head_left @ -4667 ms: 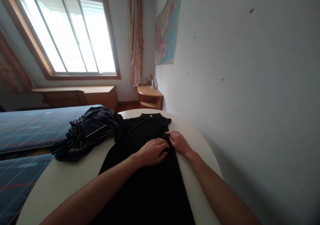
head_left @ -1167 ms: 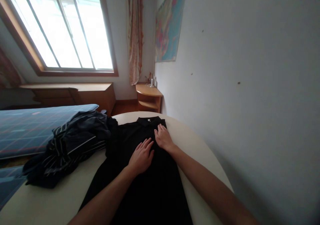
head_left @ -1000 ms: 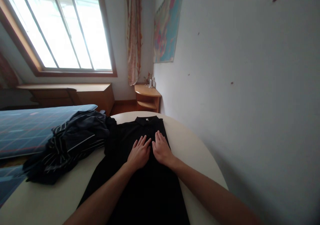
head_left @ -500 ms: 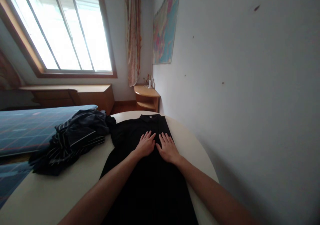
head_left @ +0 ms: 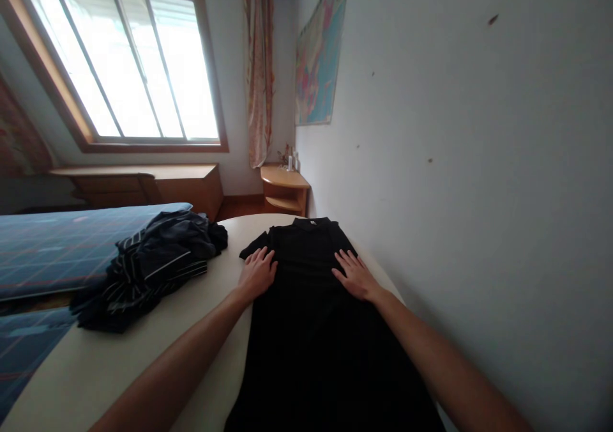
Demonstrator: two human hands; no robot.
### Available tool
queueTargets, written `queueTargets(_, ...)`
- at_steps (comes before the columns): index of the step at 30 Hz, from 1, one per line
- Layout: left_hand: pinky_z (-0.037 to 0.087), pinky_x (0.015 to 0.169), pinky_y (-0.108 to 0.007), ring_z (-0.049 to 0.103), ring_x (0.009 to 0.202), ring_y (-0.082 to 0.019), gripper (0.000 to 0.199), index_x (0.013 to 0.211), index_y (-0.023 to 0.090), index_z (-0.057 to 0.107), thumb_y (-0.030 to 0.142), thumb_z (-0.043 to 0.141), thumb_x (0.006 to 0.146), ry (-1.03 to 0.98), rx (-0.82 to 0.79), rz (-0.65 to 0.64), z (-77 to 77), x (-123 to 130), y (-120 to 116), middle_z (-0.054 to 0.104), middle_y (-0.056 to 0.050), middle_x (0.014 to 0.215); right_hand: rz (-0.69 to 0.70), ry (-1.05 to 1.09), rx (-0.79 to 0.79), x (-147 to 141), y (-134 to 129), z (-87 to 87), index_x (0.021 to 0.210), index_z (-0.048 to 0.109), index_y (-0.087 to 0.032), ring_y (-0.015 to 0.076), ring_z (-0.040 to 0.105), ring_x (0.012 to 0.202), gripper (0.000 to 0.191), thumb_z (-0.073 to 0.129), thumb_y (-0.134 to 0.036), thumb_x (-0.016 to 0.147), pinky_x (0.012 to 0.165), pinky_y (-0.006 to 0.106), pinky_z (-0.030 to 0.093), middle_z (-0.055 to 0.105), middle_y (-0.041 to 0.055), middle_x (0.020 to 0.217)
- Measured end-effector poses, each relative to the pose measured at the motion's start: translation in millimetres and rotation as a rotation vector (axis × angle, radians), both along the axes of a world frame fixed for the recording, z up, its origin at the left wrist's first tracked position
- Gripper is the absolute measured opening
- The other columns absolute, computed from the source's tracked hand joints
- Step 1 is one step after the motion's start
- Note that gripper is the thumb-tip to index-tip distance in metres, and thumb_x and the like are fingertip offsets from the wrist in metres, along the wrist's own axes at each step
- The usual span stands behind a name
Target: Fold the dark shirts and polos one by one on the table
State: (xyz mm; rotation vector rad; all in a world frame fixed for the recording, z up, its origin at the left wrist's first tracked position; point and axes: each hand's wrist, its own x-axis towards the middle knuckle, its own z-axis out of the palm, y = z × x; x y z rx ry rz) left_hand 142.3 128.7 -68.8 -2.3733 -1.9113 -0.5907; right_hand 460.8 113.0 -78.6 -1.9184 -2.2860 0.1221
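A black short-sleeved shirt (head_left: 311, 317) lies spread on the round pale table (head_left: 191, 368), its collar at the far edge and its lower part running toward me. Across the left sleeve and side edge of the shirt rests my left hand (head_left: 258, 271), fingers stretched out. My right hand (head_left: 355, 275) lies flat by the shirt's right edge, just below the right sleeve, with its fingers spread. Neither hand grips the cloth.
Left of the shirt, a heap of dark clothes with white stripes (head_left: 158, 269) lies partly over the table edge, against a blue checked mattress (head_left: 86, 240). A white wall (head_left: 469, 227) rises close on the right. A small corner shelf (head_left: 285, 176) stands beyond the table.
My hands have moved apart from the shirt's middle to its two sides. The shirt now lies further right and flatter, its left sleeve laid out smaller at the side.
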Motion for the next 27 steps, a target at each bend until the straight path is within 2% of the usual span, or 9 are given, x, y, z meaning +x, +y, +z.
queueTargets(2, 0.036, 0.109, -0.046, 0.046, 0.134, -0.031, 0.043, 0.135, 0.02, 0.057, 0.037, 0.038, 0.099, 0.003, 0.006, 0.106, 4.5, -11.6, 2.1, 0.051, -0.012, 0.147, 0.002, -0.001, 0.002, -0.8, -0.8, 0.3, 0.156, 0.028, -0.017, 0.0246, 0.011, 0.152, 0.073, 0.026, -0.06, 0.097, 0.122, 0.043, 0.008, 0.02, 0.0071, 0.163)
queueTargets(4, 0.041, 0.103, -0.045, 0.053, 0.125, -0.03, 0.042, 0.13, 0.022, 0.06, 0.037, 0.036, 0.099, 0.014, -0.016, 0.159, 8.8, -21.2, 4.0, 0.059, -0.011, 0.138, 0.006, -0.004, 0.001, -1.4, -1.5, 0.8, 0.156, 0.028, -0.017, 0.0245, 0.011, 0.152, 0.074, 0.026, -0.061, 0.097, 0.122, 0.043, 0.008, 0.02, 0.0072, 0.163)
queueTargets(9, 0.04, 0.099, -0.048, 0.061, 0.108, -0.032, 0.041, 0.097, 0.017, 0.072, 0.036, 0.036, 0.098, 0.055, -0.04, 0.144, 13.8, -34.3, 3.7, 0.069, -0.016, 0.11, 0.014, -0.002, -0.026, -2.1, -2.2, 2.8, 0.156, 0.028, -0.017, 0.0254, 0.01, 0.152, 0.077, 0.024, -0.066, 0.096, 0.122, 0.045, 0.007, 0.02, 0.0063, 0.163)
queueTargets(12, 0.041, 0.096, -0.05, 0.064, 0.101, -0.034, 0.04, 0.093, 0.014, 0.071, 0.034, 0.036, 0.096, 0.052, -0.051, 0.147, 14.3, -36.9, 2.8, 0.069, -0.019, 0.103, -0.003, 0.0, -0.033, -8.5, -5.5, 6.7, 0.156, 0.027, -0.017, 0.0276, 0.011, 0.152, 0.081, 0.022, -0.069, 0.095, 0.122, 0.047, 0.007, 0.021, 0.0073, 0.163)
queueTargets(15, 0.043, 0.097, -0.045, 0.059, 0.113, -0.034, 0.032, 0.099, 0.015, 0.069, 0.033, 0.042, 0.094, 0.018, -0.057, 0.137, 13.3, -40.8, 6.9, 0.066, -0.018, 0.115, 0.028, -0.001, -0.007, -23.4, -14.0, 15.2, 0.156, 0.027, -0.018, 0.0281, 0.013, 0.151, 0.081, 0.02, -0.071, 0.095, 0.121, 0.051, 0.004, 0.022, 0.0084, 0.163)
queueTargets(17, 0.042, 0.099, -0.043, 0.055, 0.121, -0.033, 0.031, 0.113, 0.016, 0.064, 0.031, 0.049, 0.09, -0.022, -0.067, 0.134, 11.3, -45.3, 13.6, 0.062, -0.017, 0.127, 0.094, 0.009, 0.002, -37.3, -22.5, 22.6, 0.156, 0.028, -0.02, 0.0273, 0.013, 0.151, 0.079, 0.021, -0.07, 0.095, 0.121, 0.051, 0.004, 0.022, 0.0079, 0.163)
queueTargets(21, 0.041, 0.104, -0.041, 0.054, 0.125, -0.032, 0.06, 0.139, 0.012, 0.045, 0.029, 0.06, 0.083, -0.135, -0.122, 0.139, 5.7, -55.2, 32.6, 0.059, -0.018, 0.134, 0.287, 0.059, -0.024, -67.6, -42.1, 35.0, 0.153, 0.034, -0.027, 0.0271, 0.014, 0.151, 0.073, 0.026, -0.071, 0.095, 0.121, 0.052, 0.001, 0.024, 0.0051, 0.163)
queueTargets(24, 0.041, 0.106, -0.035, 0.054, 0.127, -0.028, 0.069, 0.143, 0.008, 0.041, 0.021, 0.064, 0.079, -0.237, -0.146, 0.112, 4.6, -58.6, 45.4, 0.056, -0.019, 0.139, 0.397, 0.096, -0.057, -85.4, -54.3, 36.7, 0.152, 0.037, -0.029, 0.0278, 0.014, 0.151, 0.072, 0.03, -0.071, 0.094, 0.121, 0.052, 0.001, 0.027, 0.0049, 0.162)
queueTargets(27, 0.043, 0.103, -0.031, 0.059, 0.121, -0.024, 0.059, 0.137, 0.012, 0.05, 0.018, 0.061, 0.08, -0.344, -0.148, 0.071, 7.7, -56.2, 52.6, 0.063, -0.013, 0.133, 0.447, 0.115, -0.092, -95.4, -61.2, 33.0, 0.152, 0.036, -0.029, 0.0286, 0.016, 0.15, 0.072, 0.033, -0.07, 0.094, 0.121, 0.053, 0.002, 0.027, 0.0061, 0.162)
